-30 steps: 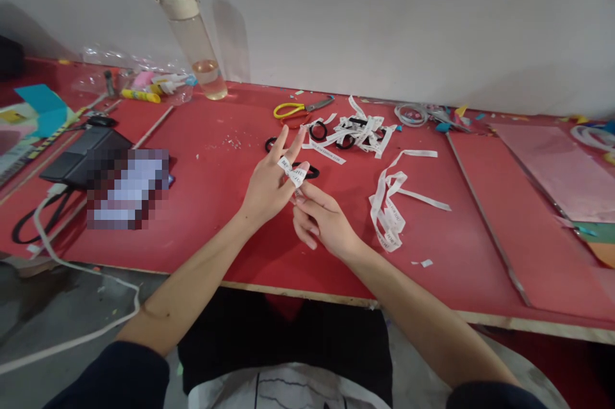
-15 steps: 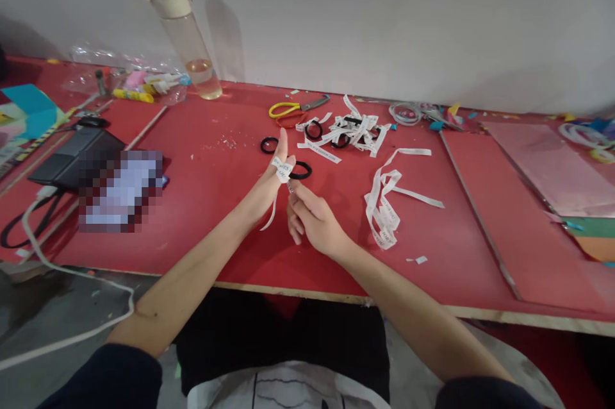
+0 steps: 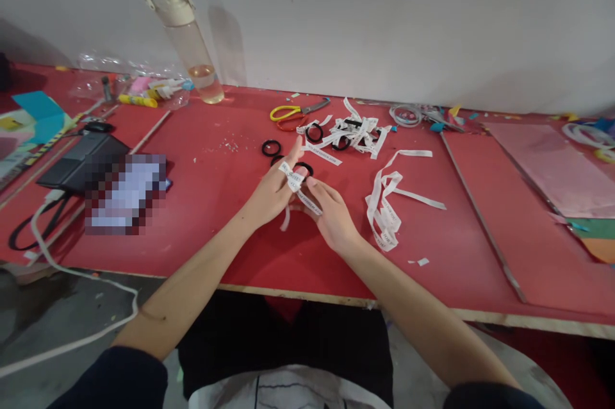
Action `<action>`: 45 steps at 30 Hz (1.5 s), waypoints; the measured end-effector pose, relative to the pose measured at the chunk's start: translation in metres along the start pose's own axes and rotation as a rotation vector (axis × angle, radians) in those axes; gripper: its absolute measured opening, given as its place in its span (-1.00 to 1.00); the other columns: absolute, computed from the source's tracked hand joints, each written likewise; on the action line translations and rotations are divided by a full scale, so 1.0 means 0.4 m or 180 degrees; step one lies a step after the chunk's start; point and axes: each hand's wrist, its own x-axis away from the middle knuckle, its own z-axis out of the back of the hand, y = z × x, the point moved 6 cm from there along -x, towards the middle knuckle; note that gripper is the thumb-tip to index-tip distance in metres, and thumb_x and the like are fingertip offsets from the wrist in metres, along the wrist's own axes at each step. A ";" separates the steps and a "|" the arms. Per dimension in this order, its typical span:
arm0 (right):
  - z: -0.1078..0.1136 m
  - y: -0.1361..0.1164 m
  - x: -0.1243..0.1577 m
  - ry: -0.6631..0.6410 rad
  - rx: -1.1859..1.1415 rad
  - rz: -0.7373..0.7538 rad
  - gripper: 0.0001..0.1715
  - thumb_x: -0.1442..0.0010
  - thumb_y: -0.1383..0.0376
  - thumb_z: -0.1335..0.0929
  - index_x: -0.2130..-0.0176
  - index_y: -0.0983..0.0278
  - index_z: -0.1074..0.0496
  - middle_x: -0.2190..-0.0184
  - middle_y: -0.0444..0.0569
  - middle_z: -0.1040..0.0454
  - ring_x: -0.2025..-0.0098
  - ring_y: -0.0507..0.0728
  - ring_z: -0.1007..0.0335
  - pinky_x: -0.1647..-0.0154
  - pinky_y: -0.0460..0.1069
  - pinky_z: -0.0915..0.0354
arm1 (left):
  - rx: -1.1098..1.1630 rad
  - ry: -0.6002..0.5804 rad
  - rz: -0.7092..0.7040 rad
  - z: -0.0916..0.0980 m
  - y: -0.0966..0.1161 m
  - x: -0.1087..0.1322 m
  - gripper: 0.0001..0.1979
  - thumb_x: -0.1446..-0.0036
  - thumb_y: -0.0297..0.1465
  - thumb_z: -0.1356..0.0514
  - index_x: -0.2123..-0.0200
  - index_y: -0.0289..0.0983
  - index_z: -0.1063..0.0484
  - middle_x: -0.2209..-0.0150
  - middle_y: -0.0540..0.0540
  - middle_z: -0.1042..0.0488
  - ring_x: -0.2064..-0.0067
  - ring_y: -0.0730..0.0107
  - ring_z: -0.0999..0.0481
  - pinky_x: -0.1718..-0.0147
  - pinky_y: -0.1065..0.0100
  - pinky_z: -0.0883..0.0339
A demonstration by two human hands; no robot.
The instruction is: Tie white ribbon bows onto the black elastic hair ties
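A white printed ribbon (image 3: 291, 177) lies wrapped across my left hand (image 3: 276, 194), near the base of the thumb, which points up. My left fingers are closed around part of it, and a loose end hangs below. Close on the right, my right hand (image 3: 331, 210) has its thumb and fingers on another stretch of the same ribbon, which runs between the two hands. Black rings (image 3: 271, 148) rest on the red table just beyond my hands, some partly hidden by them.
Behind are yellow-handled scissors (image 3: 298, 111) and a pile of ribbon-tied black rings (image 3: 358, 133). Loose white ribbon (image 3: 384, 204) lies to the right. A bottle (image 3: 195, 53), a phone (image 3: 127, 194), a black box (image 3: 81, 159) and a white cable (image 3: 86, 274) are on the left.
My right hand has moved slightly up and right, drawing a stretch of ribbon across between the hands. My left hand has shifted right and tilted, and the loose end has moved with it.
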 end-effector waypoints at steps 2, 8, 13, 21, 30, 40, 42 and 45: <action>0.004 0.007 -0.003 0.0068 -0.0236 -0.0197 -0.67 -0.10 0.04 -0.50 0.30 0.24 -0.52 0.33 -0.11 -0.52 0.30 0.04 -0.45 0.22 -0.01 -0.49 | -0.0132 -0.0142 -0.0145 -0.004 0.010 0.005 -0.37 -0.40 -0.05 0.07 -0.45 -0.01 0.11 -0.39 -0.19 -0.19 -0.36 0.06 -0.23 -0.28 -0.02 -0.13; 0.004 0.017 -0.002 0.0071 -0.0663 -0.0310 -0.72 -0.02 0.15 -0.55 0.33 0.26 -0.53 0.34 -0.13 -0.48 0.30 0.00 -0.42 0.21 -0.04 -0.49 | -0.0184 -0.0362 -0.0103 -0.011 0.006 0.013 -0.38 -0.42 -0.10 0.08 -0.45 -0.04 0.15 -0.34 -0.22 -0.26 -0.33 0.10 -0.27 -0.29 -0.02 -0.11; 0.004 0.023 -0.003 0.0040 -0.0881 -0.0502 -0.76 -0.04 0.20 -0.55 0.34 0.28 -0.52 0.37 -0.13 -0.48 0.29 0.01 -0.43 0.09 0.01 -0.51 | 0.0063 -0.0644 0.0290 -0.015 0.001 0.017 -0.38 -0.40 -0.05 0.08 -0.45 -0.01 0.10 -0.33 -0.17 -0.29 -0.31 0.11 -0.30 -0.31 0.00 -0.08; -0.001 0.018 -0.009 -0.0025 -0.1057 -0.0520 -0.70 0.07 0.28 -0.59 0.32 0.28 -0.52 0.38 -0.16 -0.50 0.35 -0.04 -0.45 0.24 -0.12 -0.49 | -0.0632 -0.0309 0.0012 0.004 0.027 0.012 -0.41 -0.39 -0.05 0.05 -0.41 -0.01 -0.05 0.01 -0.12 -0.56 -0.05 0.14 -0.51 -0.07 0.13 -0.35; 0.010 0.015 -0.009 0.0186 -0.0763 -0.0543 -0.56 0.16 0.20 -0.62 0.30 0.23 -0.47 0.40 -0.18 -0.47 0.36 -0.04 -0.41 0.27 -0.11 -0.50 | -0.0446 -0.0647 -0.0545 -0.003 0.036 0.018 -0.39 -0.43 -0.15 0.14 -0.46 -0.09 0.19 -0.17 -0.22 -0.43 -0.16 0.18 -0.42 -0.17 0.13 -0.27; 0.035 -0.037 0.001 0.0591 0.0543 0.0527 -0.48 -0.07 0.15 -0.52 0.02 0.16 -0.35 0.20 -0.11 -0.45 0.23 0.03 -0.44 0.19 -0.02 -0.45 | -0.0385 -0.0200 0.0034 0.008 0.019 0.014 -0.42 -0.40 -0.10 0.05 -0.39 -0.16 -0.14 0.06 -0.15 -0.57 0.03 0.20 -0.54 -0.04 0.20 -0.35; 0.041 -0.069 0.014 0.0842 0.1309 0.1190 -0.64 -0.16 0.18 -0.47 0.06 0.16 -0.39 0.14 -0.07 -0.42 0.12 0.06 -0.41 0.08 -0.01 -0.41 | -0.0331 -0.0163 0.0214 0.004 0.011 0.015 -0.40 -0.40 -0.09 0.06 -0.39 -0.20 -0.13 0.13 -0.12 -0.59 0.06 0.20 -0.55 -0.05 0.18 -0.35; 0.017 -0.097 0.032 0.0720 0.2339 0.1839 -0.91 -0.25 0.23 -0.39 0.22 0.19 -0.48 0.15 -0.01 -0.43 0.04 0.12 -0.39 -0.06 0.06 -0.35 | -0.0232 -0.0131 0.0403 0.004 0.006 0.015 -0.38 -0.39 -0.06 0.07 -0.39 -0.22 -0.12 0.19 -0.07 -0.60 0.06 0.19 -0.54 -0.06 0.15 -0.36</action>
